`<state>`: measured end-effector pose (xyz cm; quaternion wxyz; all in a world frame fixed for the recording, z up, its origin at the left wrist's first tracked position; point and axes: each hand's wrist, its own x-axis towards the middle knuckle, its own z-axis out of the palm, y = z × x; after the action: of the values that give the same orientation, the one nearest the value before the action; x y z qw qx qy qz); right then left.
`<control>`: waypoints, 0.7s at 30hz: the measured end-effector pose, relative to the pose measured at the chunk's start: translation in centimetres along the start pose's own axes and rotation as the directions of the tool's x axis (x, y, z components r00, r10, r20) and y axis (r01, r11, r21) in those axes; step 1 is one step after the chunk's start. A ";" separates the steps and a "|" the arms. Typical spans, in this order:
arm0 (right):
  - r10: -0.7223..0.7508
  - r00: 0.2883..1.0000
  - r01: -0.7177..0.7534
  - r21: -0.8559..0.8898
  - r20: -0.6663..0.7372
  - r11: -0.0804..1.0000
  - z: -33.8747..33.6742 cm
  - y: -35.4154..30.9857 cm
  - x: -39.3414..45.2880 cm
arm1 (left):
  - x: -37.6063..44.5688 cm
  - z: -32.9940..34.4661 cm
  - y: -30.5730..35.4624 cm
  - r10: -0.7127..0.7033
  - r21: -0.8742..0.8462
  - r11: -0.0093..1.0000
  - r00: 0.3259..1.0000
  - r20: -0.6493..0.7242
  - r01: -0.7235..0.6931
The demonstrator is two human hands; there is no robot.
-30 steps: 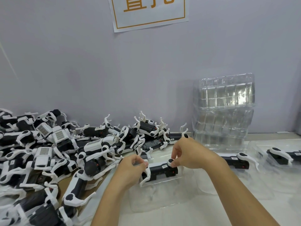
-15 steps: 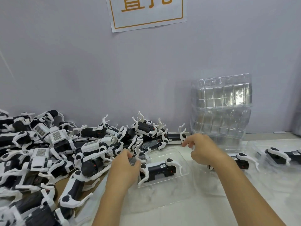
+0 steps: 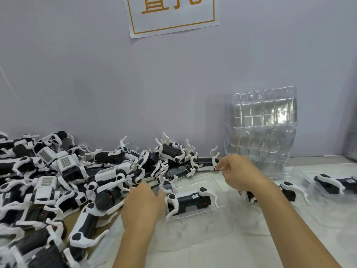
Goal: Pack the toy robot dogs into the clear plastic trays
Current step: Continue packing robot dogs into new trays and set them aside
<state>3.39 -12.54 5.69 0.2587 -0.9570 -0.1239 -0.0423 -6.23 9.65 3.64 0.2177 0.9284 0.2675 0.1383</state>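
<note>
A black-and-white toy robot dog [image 3: 190,200] lies on its side in a clear plastic tray [image 3: 193,236] in front of me. My left hand [image 3: 143,206] hovers at the tray's left edge with loosely bent fingers and holds nothing that I can see. My right hand [image 3: 238,172] reaches back left, and its index fingertip touches the white leg of a loose dog [image 3: 205,164] at the right end of the pile. A big heap of loose dogs [image 3: 58,180] covers the left side of the table.
Two more clear trays, each holding a dog [image 3: 289,192] [image 3: 336,183], sit to the right. A tall stack of empty trays [image 3: 260,128] leans on the wall behind my right hand. A paper sign [image 3: 172,14] hangs on the wall.
Both hands let go of the dog, which now lies in the tray. My right hand moved up and back to the dog at the pile's right end. My left hand drew back to the left.
</note>
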 end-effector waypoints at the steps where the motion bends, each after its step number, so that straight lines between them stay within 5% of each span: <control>1: -0.003 1.000 0.003 0.019 -0.026 1.000 -0.1 -0.1 0.0 | 0.1 0.0 0.1 0.022 -0.051 0.998 0.999 0.023 -0.021; 10: -0.007 0.997 0.012 0.061 -0.076 0.998 -0.1 0.0 -0.1 | 0.2 0.0 0.2 0.096 -0.448 0.893 0.989 0.113 -0.036; 16: -0.061 0.997 0.057 0.084 0.049 0.995 0.7 -0.3 0.2 | 0.0 0.5 0.7 0.131 -0.514 0.858 0.971 0.198 -0.011; 21: -0.050 0.999 0.049 0.065 0.021 0.997 0.8 -0.1 0.3 | 0.2 1.0 0.5 0.167 -0.571 0.821 0.950 0.263 0.014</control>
<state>3.63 -11.94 5.08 0.2870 -0.9452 -0.1517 -0.0339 -5.50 9.04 3.02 0.5153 0.8420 0.1400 0.0768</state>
